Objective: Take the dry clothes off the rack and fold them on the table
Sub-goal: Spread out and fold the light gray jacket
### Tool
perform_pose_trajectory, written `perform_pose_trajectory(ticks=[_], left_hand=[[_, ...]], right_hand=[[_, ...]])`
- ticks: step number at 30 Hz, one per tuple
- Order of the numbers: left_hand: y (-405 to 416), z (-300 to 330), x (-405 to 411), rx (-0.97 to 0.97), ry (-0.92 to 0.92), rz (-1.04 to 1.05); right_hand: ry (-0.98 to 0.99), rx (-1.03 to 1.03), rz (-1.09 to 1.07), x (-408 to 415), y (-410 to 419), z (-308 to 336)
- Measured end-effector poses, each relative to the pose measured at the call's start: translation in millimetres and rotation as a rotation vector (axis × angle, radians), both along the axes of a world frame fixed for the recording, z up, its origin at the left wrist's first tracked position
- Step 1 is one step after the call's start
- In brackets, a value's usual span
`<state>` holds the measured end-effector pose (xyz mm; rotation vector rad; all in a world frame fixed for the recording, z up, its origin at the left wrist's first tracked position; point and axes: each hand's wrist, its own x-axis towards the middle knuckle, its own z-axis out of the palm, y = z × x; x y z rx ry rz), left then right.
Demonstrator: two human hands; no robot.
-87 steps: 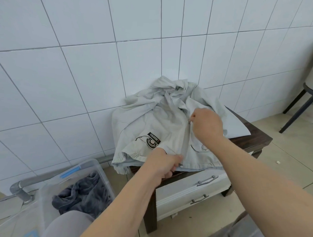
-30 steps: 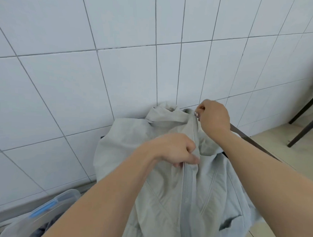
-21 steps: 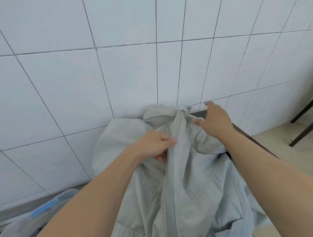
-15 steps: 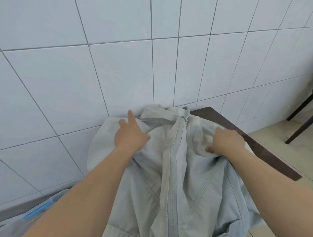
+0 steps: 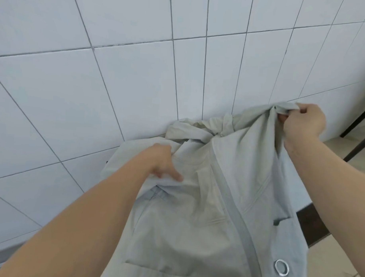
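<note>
A pale grey jacket (image 5: 212, 201) is spread on the dark table (image 5: 311, 223), zipped shut, against the tiled wall (image 5: 138, 74).

Its right shoulder is pinched and lifted by the right hand (image 5: 302, 124). Its left shoulder is gripped by the left hand (image 5: 162, 162), fingers curled into the cloth. A metal ring (image 5: 282, 267) is seen near the jacket's hem.

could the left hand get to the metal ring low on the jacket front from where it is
Probably yes: the left hand rests on the jacket, and only open fabric lies between it and the metal ring.
</note>
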<state>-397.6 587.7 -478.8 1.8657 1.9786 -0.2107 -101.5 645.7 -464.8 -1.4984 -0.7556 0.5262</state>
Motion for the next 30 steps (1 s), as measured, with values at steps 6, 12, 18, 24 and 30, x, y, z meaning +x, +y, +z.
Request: perform_pose_trajectory(ticks=[6,12,18,24,30], left_hand=[[-10.8,-39.2,-11.5,0.191,0.375,-0.006],[15.2,-2.8,-41.5,0.571,0.271,0.137],[30.2,16.4,-114.3,0.715,0.021,0.415],[6.7,-40.2,-91.1,0.173,0.037,0.328],[-29.6,-78.7,-30.5,-0.015,0.097,-0.040]], right_hand=[[-0.655,-0.258,0.404,-32.1,-13.5,-27.5],[-1.064,-0.671,0.950,-95.0,-47.7,-73.3],[-1.100,-0.638,0.867,-78.2,-30.0,-87.2],[-1.277,-0.499,0.654,-87.8,-35.4,-93.0],[-1.394,-0.762,0.882,-100.7,-75.3,-105.9]])
